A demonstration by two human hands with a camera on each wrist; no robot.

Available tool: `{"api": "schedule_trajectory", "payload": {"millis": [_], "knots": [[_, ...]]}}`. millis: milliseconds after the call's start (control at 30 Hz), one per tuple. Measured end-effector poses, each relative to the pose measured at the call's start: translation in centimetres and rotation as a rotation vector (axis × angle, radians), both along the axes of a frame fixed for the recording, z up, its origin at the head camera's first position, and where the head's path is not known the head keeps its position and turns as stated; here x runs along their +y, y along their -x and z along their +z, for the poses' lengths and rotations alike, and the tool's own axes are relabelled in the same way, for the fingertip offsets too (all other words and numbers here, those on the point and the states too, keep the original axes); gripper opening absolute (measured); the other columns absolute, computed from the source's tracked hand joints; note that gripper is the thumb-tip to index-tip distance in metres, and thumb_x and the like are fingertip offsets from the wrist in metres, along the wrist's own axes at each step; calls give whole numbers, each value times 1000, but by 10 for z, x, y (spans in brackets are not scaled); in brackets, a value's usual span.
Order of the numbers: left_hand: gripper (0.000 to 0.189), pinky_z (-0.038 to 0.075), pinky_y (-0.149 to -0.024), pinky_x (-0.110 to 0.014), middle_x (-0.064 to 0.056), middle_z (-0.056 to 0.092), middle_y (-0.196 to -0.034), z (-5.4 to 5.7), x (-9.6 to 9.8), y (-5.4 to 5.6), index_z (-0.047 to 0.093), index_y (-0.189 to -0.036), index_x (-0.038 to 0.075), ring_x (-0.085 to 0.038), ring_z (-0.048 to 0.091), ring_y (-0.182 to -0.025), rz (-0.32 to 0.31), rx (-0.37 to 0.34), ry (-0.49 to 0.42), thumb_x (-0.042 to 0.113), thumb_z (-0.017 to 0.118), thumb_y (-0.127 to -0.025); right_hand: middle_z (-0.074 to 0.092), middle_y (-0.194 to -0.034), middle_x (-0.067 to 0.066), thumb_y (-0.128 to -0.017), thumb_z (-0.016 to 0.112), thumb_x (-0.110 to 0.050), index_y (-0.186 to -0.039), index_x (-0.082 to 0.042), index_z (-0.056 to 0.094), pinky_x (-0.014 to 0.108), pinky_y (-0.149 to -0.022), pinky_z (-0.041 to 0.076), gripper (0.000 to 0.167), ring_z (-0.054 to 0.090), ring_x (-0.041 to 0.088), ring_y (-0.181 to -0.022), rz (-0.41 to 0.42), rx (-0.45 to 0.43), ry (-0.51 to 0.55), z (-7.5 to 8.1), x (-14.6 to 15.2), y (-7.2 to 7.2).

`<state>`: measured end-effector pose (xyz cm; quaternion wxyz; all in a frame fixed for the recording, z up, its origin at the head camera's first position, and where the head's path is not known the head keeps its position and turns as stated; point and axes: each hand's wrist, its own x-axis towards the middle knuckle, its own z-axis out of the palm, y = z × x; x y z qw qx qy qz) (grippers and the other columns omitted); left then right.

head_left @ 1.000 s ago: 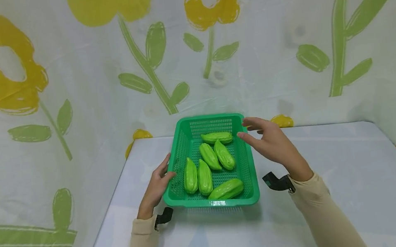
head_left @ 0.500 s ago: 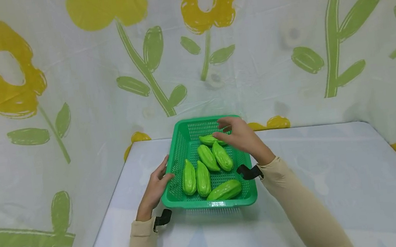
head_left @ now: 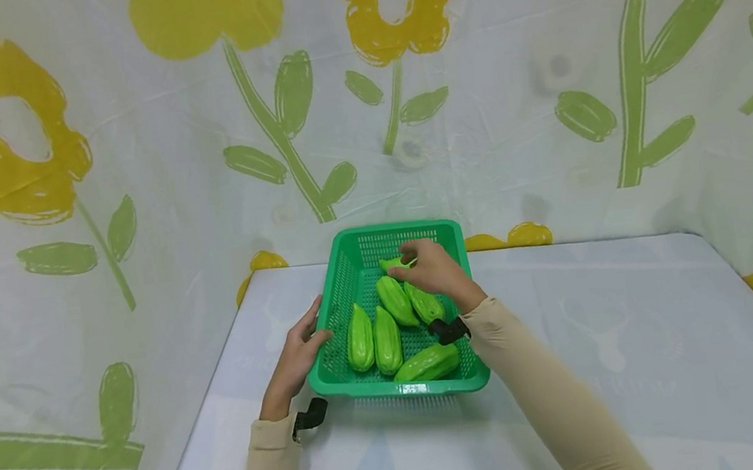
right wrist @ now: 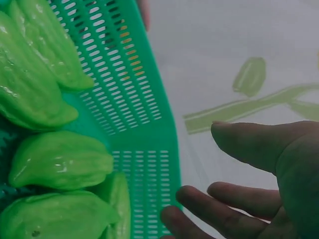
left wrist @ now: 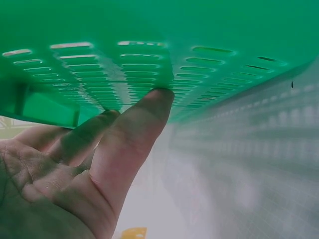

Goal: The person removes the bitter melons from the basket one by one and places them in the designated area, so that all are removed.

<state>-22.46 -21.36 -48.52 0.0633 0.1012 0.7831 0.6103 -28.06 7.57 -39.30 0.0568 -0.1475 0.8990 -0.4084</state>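
At six o'clock runs the front rim of a green plastic basket on the worktop. Inside, one bitter gourd lies at five o'clock, two at seven. Outside, at eight o'clock, the left hand touches the basket wall, fingers fairly straight. Two gourds lie mid-basket. The right hand is over the basket at one o'clock, thumb and fingers apart, partly hiding the twelve-o'clock gourd. Flower-printed cloth hangs beyond.
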Motion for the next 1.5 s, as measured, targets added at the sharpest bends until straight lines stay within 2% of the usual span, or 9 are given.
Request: {"api": "schedule_trajectory", "payload": {"millis": [633,733,800,867,900,933,1200,1333,1500], "knots": [[73,33,-121,-60,-20,30,-168,-3,3,1,17,-167,14,-40,31,-155,-19,3,-16,8,50,-103,55,-147,31,-98,70,-23,-143,12,53,54,-104,54,60,59,46,-130,-141,-134,-126,-28,3,8],[72,33,-121,-59,-18,28,-169,-3,3,1,17,-167,15,-38,29,-156,-14,2,-9,8,50,-103,68,-107,26,-95,73,-22,-117,10,65,42,-81,57,40,67,31,-88,-150,-155,-141,-33,4,10],[72,32,-122,-59,-17,26,-170,-3,2,0,18,-167,16,-38,27,-157,-13,2,-6,8,50,-103,51,-74,11,-94,75,-20,-85,1,60,33,-64,46,27,49,18,-63,-150,-160,-146,-36,5,12],[72,32,-122,-59,-16,26,-171,-2,2,0,18,-167,16,-37,26,-158,-11,2,-4,7,50,-103,27,-66,0,-92,76,-19,-69,-11,41,30,-57,33,42,28,13,-57,-148,-169,-148,-38,5,13],[72,31,-122,-59,-16,26,-171,-2,2,-1,17,-167,15,-38,26,-158,-10,3,-2,7,50,-103,25,-65,-2,-92,77,-18,-67,-13,39,30,-56,32,45,27,13,-57,-148,-172,-148,-39,5,12],[72,32,-122,-59,-16,26,-171,-2,2,-1,17,-167,15,-37,27,-157,-10,1,-4,7,50,-103,19,-66,-4,-91,77,-18,-67,-17,31,29,-56,30,52,26,12,-57,-147,-183,-152,-40,5,12],[73,33,-121,-58,-17,29,-170,-2,2,-2,17,-167,13,-37,28,-157,-6,0,-15,7,50,-103,31,-72,0,-91,78,-18,-76,-13,40,32,-61,36,41,36,17,-66,-133,-215,-220,-41,6,11],[73,29,-124,-58,-15,25,-171,-1,2,0,18,-167,14,-36,24,-159,-4,5,-11,7,50,-102,52,-85,10,-90,78,-15,-97,-2,57,34,-66,44,26,48,21,-76,-110,-220,-256,-41,6,9],[73,27,-125,-58,-14,23,-172,-2,0,1,17,-167,11,-36,21,-160,-3,8,-8,7,50,-102,62,-124,26,-89,78,-11,-132,9,57,42,-81,54,52,62,31,-99,-81,-215,-264,-42,6,8]]}}
